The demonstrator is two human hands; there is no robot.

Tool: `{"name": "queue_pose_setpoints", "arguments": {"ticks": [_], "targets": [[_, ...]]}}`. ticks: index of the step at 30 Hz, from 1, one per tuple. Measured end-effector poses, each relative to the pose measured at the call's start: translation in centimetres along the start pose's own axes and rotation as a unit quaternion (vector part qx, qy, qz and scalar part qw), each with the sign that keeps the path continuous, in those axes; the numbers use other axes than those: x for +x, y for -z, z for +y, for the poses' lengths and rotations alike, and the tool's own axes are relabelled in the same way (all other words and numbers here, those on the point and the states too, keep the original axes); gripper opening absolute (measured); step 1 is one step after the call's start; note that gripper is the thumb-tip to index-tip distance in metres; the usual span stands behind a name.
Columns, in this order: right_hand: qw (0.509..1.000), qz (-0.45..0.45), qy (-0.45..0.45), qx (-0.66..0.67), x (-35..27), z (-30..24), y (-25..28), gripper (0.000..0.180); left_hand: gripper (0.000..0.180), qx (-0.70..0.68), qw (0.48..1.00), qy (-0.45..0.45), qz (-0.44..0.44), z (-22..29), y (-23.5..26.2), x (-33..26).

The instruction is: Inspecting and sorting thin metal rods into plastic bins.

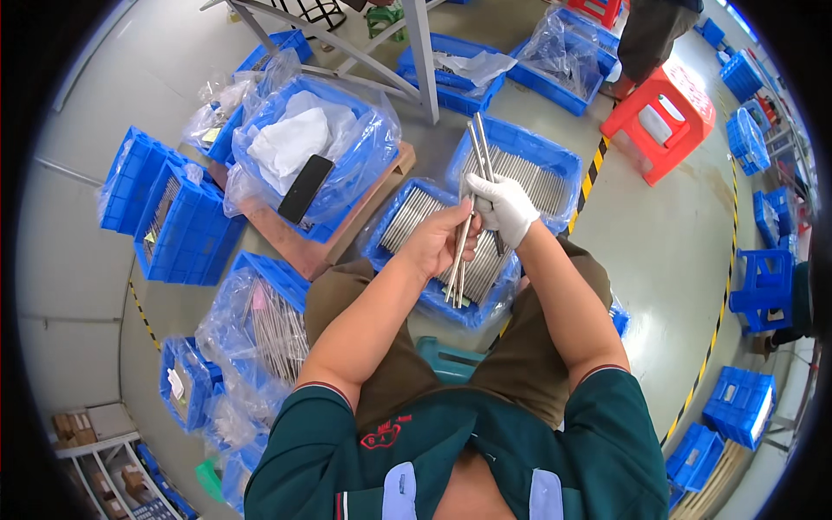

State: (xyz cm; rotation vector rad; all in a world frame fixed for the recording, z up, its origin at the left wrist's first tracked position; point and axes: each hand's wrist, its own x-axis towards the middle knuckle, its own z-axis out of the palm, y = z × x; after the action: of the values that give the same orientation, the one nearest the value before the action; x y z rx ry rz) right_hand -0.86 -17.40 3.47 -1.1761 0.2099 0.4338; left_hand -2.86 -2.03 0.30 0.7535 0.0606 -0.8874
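Note:
My bare left hand (436, 240) is wrapped round several slim metal rods (458, 270), whose lower ends fan out beneath it. Wearing a white glove, my right hand (505, 209) closes on metal rods (478, 143) that stick up past its fingers. The two hands nearly meet in front of me. Below them lies a blue crate (373, 253) lined with clear plastic and filled with rows of similar rods. Just beyond it, a second lined blue crate (575, 178) holds more rods laid side by side.
A phone (306, 189) rests on a plastic-lined crate at the left, set on a wooden pallet (290, 249). Stacked blue crates (186, 234) stand farther left. A red stool (666, 117) is at the right, near yellow-black floor tape (594, 165). Another person's leg (650, 43) shows behind it.

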Motion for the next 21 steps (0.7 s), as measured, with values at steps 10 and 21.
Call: {"name": "queue_pose_setpoints", "arguments": {"ticks": [10, 21], "targets": [[0.975, 0.189, 0.102, 0.049, 2.6, 0.5, 1.4, 0.018, 0.03, 0.092, 0.995, 0.028, 0.029, -1.3, -2.0, -0.7], [0.994, 0.085, 0.006, 0.065, 1.7, -1.0, 3.7, 0.034, 0.031, 0.007, 0.995, -0.032, -0.09, 0.9, 1.2, -1.8]]}}
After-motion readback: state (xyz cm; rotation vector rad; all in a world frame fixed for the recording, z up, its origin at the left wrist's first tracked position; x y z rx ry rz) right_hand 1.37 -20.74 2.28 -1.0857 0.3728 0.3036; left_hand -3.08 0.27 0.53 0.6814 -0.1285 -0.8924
